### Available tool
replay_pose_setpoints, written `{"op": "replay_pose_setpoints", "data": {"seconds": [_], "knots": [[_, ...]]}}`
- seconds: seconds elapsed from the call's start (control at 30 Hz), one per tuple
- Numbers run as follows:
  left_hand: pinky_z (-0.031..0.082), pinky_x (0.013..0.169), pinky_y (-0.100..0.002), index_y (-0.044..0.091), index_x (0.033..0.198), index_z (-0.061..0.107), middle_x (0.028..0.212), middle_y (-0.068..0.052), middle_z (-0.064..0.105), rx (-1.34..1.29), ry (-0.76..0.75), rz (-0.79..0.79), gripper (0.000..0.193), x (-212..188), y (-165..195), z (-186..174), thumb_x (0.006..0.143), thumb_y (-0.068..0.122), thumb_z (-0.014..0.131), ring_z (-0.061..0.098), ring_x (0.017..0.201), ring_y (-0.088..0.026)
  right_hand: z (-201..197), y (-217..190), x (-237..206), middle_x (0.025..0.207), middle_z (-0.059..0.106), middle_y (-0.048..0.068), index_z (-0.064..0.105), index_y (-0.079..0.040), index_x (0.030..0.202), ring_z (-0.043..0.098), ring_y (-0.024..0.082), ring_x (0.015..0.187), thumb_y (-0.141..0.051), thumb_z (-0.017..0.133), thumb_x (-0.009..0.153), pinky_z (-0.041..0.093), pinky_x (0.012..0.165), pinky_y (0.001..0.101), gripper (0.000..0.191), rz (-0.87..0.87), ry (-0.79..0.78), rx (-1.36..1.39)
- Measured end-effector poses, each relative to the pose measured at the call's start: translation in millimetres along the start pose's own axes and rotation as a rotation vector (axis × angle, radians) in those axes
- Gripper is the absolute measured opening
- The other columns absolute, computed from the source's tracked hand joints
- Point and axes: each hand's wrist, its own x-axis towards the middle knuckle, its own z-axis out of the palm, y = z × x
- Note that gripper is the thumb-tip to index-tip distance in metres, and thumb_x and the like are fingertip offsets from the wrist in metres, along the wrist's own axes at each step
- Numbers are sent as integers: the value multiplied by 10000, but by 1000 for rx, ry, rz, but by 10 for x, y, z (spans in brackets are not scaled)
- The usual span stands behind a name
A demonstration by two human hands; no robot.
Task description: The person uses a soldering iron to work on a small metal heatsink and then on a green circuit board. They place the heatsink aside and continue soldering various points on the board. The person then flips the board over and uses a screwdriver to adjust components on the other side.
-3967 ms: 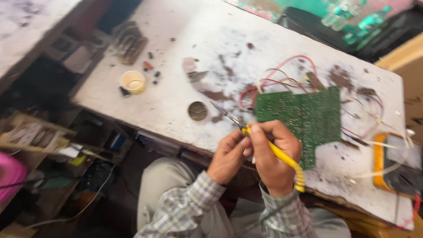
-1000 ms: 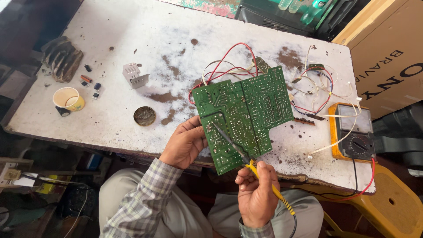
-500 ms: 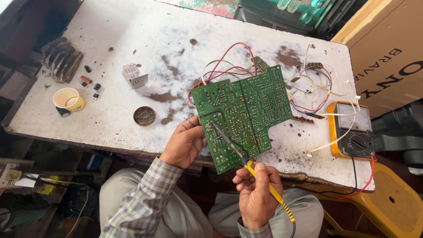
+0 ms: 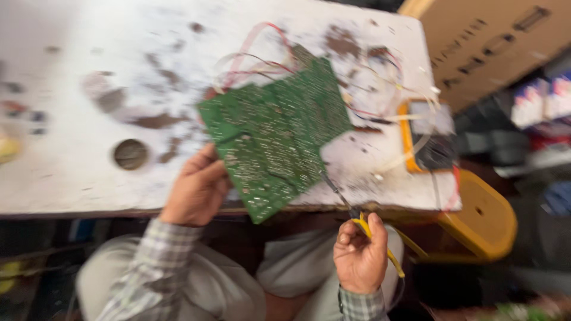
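Note:
My left hand (image 4: 198, 189) grips the lower left edge of a green circuit board (image 4: 275, 132), which is tilted over the front of the stained white table (image 4: 71, 160). Red and white wires (image 4: 256, 56) trail from the board's far side. My right hand (image 4: 360, 257) is below the table edge, closed on a yellow-handled soldering iron (image 4: 375, 241). Its dark tip points up toward the board's lower right edge, a little apart from it. The picture is blurred.
A yellow multimeter (image 4: 429, 135) lies at the table's right end, with wires over it. A small round tin (image 4: 130, 154) sits left of my left hand. A yellow stool (image 4: 479, 220) and a cardboard box (image 4: 493, 41) stand to the right.
My right hand has drawn the soldering iron back and to the right, off the board's face. The view has swung and blurred; the left hand still holds the board.

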Motion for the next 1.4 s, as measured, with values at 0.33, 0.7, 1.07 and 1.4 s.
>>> {"op": "replay_pose_setpoints", "data": {"seconds": [0.33, 0.7, 1.07, 1.4], "knots": [[520, 1070, -381, -63, 1324, 577, 1313, -165, 659, 48, 72, -34, 283, -75, 171, 53, 1065, -51, 463, 652, 1198, -241, -915, -301, 377, 773, 714, 100, 715, -90, 926, 635, 156, 643, -288, 669, 999, 497, 536, 188, 216, -67, 113, 50], [524, 1014, -400, -83, 1356, 564, 1287, -187, 676, -127, -64, -12, 400, 63, 116, 52, 985, -62, 416, 657, 1145, -267, -569, -439, 244, 783, 699, 71, 687, -103, 963, 623, 154, 675, -330, 662, 1031, 462, 519, 190, 238, -15, -29, 53], [578, 981, -383, -75, 1265, 596, 1253, -192, 686, -34, -18, -283, 313, 382, 244, -111, 1016, -52, 408, 701, 1098, -262, 488, 197, 136, 765, 707, 176, 629, -32, 1002, 627, 239, 564, -188, 620, 1028, 496, 517, 299, 159, -100, -286, -229], [598, 954, -425, -62, 1218, 615, 1169, -176, 726, -34, -71, -437, 281, 576, 311, -273, 958, -68, 509, 742, 986, -258, 783, 305, 96, 748, 705, 167, 636, -25, 986, 646, 240, 579, -208, 622, 1014, 474, 495, 280, 186, -37, -260, -307]]}}
